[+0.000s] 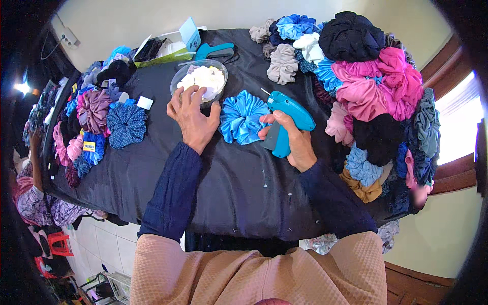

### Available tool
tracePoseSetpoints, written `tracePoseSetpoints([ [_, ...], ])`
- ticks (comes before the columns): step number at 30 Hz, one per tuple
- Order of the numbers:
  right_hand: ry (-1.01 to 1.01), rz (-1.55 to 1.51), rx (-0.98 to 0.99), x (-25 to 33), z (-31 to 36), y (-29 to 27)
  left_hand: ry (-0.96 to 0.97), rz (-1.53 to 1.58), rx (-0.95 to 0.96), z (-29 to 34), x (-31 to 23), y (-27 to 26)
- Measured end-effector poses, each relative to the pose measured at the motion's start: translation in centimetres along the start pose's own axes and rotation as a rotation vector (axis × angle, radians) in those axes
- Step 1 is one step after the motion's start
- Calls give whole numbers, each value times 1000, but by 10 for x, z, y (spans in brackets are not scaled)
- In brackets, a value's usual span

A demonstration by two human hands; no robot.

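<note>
My right hand (pixel 297 142) grips a teal tagging gun (pixel 295 109), its thin needle pointing up and left. Just left of the gun a shiny light-blue scrunchie (pixel 243 118) lies on the black cloth. The fingers of that hand are close to the scrunchie's right edge. My left hand (pixel 192 117) reaches over the near rim of a clear round plastic tub (pixel 223 81), fingers bent and apart. Small white tags (pixel 206 77) fill the tub. Whether a fingertip touches a tag cannot be made out.
Untagged-looking scrunchies, with a big pink one (pixel 361 96), are heaped on the right. Tagged ones, including a dotted blue scrunchie (pixel 126 124), lie left. Behind the tub are an open box (pixel 165 57) and another teal tool (pixel 214 51). Loose plastic fasteners (pixel 265 179) lie near me. Someone sits far left.
</note>
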State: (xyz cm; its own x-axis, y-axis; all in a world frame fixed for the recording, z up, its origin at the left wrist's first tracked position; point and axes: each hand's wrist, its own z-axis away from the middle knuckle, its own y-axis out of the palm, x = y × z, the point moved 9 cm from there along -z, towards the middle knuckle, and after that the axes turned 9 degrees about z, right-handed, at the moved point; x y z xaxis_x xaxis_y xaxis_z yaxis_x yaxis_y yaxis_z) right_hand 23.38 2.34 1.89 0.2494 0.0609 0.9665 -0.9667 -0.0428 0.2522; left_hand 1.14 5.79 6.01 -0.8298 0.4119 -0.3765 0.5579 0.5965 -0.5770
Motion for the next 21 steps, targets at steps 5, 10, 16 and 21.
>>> tracePoseSetpoints([
  [5, -5, 7, 2, 0, 0, 0, 67, 109, -130, -2, -10, -14],
  [10, -5, 7, -5, -2, 1, 0, 21, 166, -152, -2, -1, -15],
  [16, -10, 13, -5, 0, 0, 0, -140, 276, -202, -2, 18, -19],
  [21, 2, 19, -3, -1, 1, 1, -198, 303, -252, 2, 33, -21],
])
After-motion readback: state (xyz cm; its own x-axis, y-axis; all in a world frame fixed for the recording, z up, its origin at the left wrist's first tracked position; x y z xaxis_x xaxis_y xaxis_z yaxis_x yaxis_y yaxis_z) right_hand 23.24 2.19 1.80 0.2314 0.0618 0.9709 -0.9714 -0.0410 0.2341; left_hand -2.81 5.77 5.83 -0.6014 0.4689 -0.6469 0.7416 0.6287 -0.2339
